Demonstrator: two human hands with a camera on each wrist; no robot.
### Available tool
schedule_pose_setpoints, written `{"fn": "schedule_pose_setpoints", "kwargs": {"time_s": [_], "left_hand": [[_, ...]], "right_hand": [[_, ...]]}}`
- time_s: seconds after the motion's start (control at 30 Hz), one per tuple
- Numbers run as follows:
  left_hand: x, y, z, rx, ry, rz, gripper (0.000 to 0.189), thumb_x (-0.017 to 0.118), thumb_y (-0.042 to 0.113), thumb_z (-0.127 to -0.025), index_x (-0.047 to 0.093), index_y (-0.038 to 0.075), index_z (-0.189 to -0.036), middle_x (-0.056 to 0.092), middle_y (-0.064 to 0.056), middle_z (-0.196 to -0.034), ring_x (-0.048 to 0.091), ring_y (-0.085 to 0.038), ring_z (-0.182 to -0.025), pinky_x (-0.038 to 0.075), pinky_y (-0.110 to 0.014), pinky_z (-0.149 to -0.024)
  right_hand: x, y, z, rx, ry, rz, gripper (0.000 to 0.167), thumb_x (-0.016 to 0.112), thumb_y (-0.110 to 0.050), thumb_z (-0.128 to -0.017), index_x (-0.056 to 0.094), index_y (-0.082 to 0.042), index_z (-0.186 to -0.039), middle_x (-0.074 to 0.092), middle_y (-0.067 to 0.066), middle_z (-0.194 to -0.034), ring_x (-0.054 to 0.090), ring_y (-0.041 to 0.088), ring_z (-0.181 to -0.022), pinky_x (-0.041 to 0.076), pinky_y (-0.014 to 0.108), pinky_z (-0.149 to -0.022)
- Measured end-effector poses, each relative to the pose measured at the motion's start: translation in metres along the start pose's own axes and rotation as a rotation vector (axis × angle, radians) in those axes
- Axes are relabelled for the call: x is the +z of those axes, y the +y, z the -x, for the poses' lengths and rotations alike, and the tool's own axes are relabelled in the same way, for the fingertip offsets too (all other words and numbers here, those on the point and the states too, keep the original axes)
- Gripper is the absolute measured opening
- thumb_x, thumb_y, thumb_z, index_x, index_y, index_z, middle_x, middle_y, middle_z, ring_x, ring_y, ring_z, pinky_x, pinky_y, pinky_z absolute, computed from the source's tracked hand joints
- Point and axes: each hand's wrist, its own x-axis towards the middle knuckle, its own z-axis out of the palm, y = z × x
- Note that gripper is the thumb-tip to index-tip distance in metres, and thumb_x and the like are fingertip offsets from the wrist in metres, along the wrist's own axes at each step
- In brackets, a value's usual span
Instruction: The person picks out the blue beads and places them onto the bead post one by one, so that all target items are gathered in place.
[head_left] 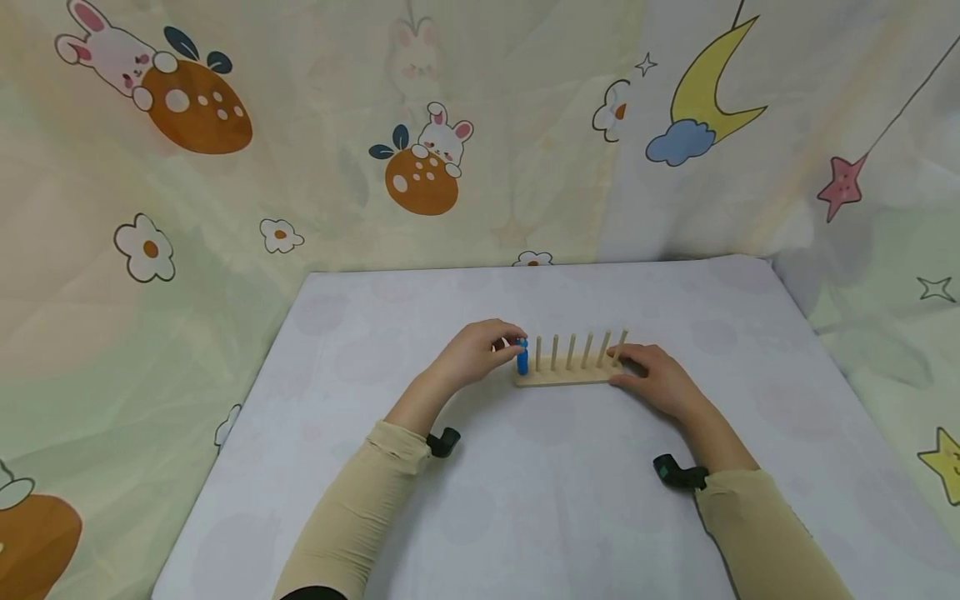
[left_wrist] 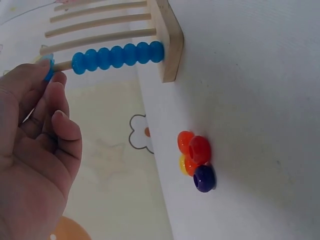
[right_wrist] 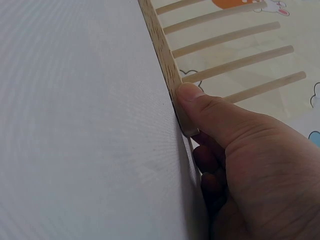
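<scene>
A wooden peg rack (head_left: 562, 377) with a row of upright pegs stands on the table. Its leftmost peg carries a stack of blue beads (left_wrist: 117, 56), the lowest against the base. My left hand (head_left: 476, 350) pinches another blue bead (left_wrist: 50, 67) between thumb and fingertips at that peg's tip. Around the right end of the base, my right hand (head_left: 655, 377) grips the wood, with the thumb (right_wrist: 190, 93) on top near the last peg. The other pegs (right_wrist: 240, 64) are bare. Fingers partly hide the pinched bead.
Loose beads lie clustered on the table past the rack's left end: a red bead (left_wrist: 200, 150), a dark purple bead (left_wrist: 204, 179), orange ones and a yellow one. In the head view they are hidden. A printed cloth (head_left: 330, 167) hangs behind the white table (head_left: 525, 517).
</scene>
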Motion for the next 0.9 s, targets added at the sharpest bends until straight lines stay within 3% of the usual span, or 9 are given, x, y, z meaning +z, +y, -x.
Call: {"fn": "schedule_pose_setpoints", "kwargs": {"time_s": [0.77,0.9], "left_hand": [[0.014,-0.012,0.002,0.008,0.002,0.001,0.028,0.062,0.031,-0.099,0.066,0.022,-0.124,0.066,0.006,-0.102,0.057,-0.007,-0.087,0.049,-0.024,-0.073],[0.015,-0.014,0.006,-0.015,0.014,0.019,0.031,0.062,0.031,-0.098,0.065,0.022,-0.127,0.065,0.007,-0.102,0.057,-0.007,-0.087,0.049,-0.024,-0.072]], "right_hand": [[0.001,0.0,0.001,0.011,0.001,0.003,0.05,0.071,-0.042,-0.089,0.06,-0.02,-0.133,0.055,0.012,-0.142,0.043,0.037,-0.134,0.029,0.06,-0.111],[0.001,0.001,0.001,0.008,0.005,-0.002,0.049,0.071,-0.043,-0.089,0.061,-0.02,-0.132,0.055,0.012,-0.142,0.043,0.037,-0.134,0.029,0.06,-0.111]]}}
